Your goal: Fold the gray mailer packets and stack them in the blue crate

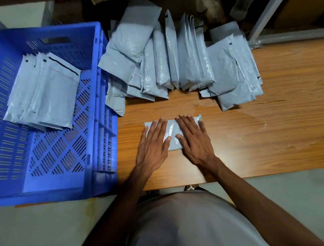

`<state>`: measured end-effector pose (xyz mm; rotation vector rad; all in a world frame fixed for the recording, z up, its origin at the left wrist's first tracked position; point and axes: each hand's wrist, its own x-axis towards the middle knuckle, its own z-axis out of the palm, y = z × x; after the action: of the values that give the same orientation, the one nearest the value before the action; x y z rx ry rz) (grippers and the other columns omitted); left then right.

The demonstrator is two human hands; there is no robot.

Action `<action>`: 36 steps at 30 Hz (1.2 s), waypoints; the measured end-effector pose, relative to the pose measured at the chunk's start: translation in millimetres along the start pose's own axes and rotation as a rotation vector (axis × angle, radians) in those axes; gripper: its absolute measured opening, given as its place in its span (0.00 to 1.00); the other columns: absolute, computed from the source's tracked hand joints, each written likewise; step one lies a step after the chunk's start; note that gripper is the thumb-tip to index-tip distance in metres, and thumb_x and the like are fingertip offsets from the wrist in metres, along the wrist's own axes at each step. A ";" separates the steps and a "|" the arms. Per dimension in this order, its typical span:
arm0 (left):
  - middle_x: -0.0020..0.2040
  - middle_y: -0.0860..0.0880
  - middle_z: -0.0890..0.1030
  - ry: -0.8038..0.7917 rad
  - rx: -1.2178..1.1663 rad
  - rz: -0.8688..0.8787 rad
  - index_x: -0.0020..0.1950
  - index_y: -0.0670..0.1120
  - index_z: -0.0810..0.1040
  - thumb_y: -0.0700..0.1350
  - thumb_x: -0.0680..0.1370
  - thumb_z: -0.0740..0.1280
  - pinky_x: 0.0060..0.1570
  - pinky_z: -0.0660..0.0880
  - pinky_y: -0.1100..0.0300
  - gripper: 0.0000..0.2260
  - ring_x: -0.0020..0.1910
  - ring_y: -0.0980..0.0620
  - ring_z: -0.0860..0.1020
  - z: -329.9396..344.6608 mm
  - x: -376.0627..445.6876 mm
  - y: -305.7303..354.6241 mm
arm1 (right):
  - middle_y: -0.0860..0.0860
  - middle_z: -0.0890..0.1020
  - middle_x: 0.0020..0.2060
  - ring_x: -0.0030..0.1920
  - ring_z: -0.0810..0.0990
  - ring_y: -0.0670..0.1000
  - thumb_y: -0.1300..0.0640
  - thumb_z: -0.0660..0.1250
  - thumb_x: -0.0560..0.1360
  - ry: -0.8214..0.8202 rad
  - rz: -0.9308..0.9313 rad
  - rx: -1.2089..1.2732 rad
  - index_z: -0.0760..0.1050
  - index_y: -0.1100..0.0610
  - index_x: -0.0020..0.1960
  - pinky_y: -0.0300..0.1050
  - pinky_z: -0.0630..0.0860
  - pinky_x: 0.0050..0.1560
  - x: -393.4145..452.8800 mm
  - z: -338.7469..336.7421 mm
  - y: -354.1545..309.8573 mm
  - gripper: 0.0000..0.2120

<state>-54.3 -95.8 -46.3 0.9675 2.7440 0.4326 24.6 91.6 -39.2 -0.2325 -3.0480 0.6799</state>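
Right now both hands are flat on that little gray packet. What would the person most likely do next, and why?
Probably pick it up and carry it left into the blue crate. The folded packet already lies compact on the table, pressed flat under the left hand and right hand, fingers straight. A few packets already sit in the crate, beside the unfolded pile.
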 end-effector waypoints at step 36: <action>0.85 0.50 0.52 -0.014 -0.119 -0.039 0.86 0.49 0.42 0.49 0.85 0.60 0.82 0.38 0.43 0.35 0.84 0.53 0.47 -27.7 4.3 2.5 | 0.54 0.61 0.82 0.84 0.51 0.57 0.51 0.59 0.81 -0.055 0.000 0.151 0.57 0.55 0.84 0.63 0.50 0.82 13.5 -26.0 9.0 0.32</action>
<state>-63.9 -96.9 -19.9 0.8830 2.6845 0.5729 13.6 112.6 -19.8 -0.2154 -3.0283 0.9268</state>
